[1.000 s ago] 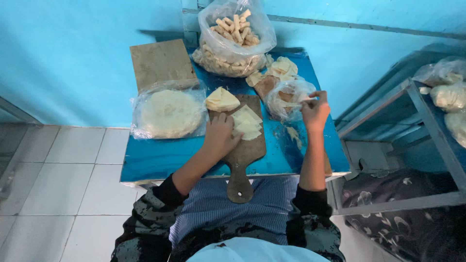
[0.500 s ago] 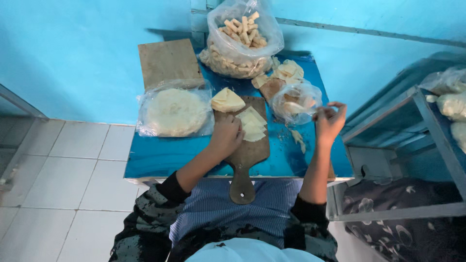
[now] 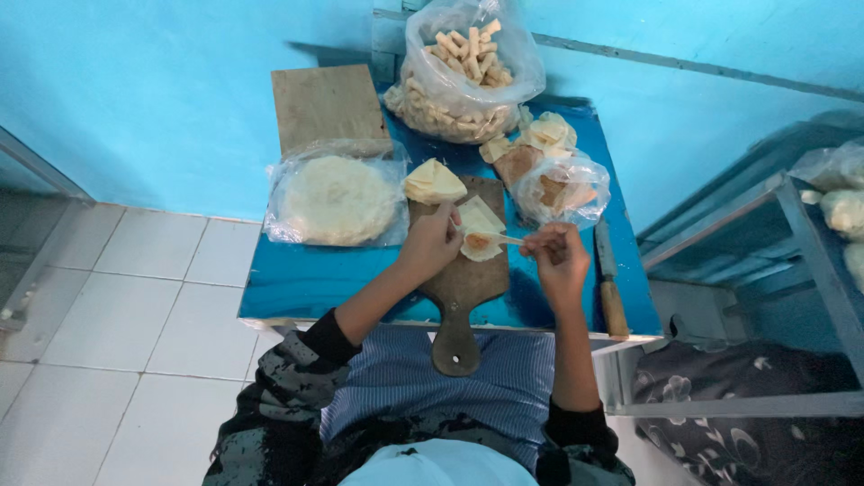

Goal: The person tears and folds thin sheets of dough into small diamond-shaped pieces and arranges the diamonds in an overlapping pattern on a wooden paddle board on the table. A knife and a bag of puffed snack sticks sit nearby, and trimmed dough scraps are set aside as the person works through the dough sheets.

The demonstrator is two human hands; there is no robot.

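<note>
With my left hand [image 3: 432, 241] pinning the pastry sheet [image 3: 479, 229] flat on the wooden board [image 3: 459, 288], my right hand [image 3: 556, 261] should spread filling thinly with the pinched stick [image 3: 495, 237].

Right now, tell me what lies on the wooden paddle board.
On the wooden paddle board: a folded wrapper stack and one flat wrapper under the left hand. The covered part is hidden.

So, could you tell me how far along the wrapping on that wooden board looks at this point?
Done: a big bag of rolled pieces stands at the back of the blue table. In hand: the left hand pins a wrapper on the paddle board, while the right hand holds a thin stick over it. Left: a folded stack and a bagged pile of round sheets.
</note>
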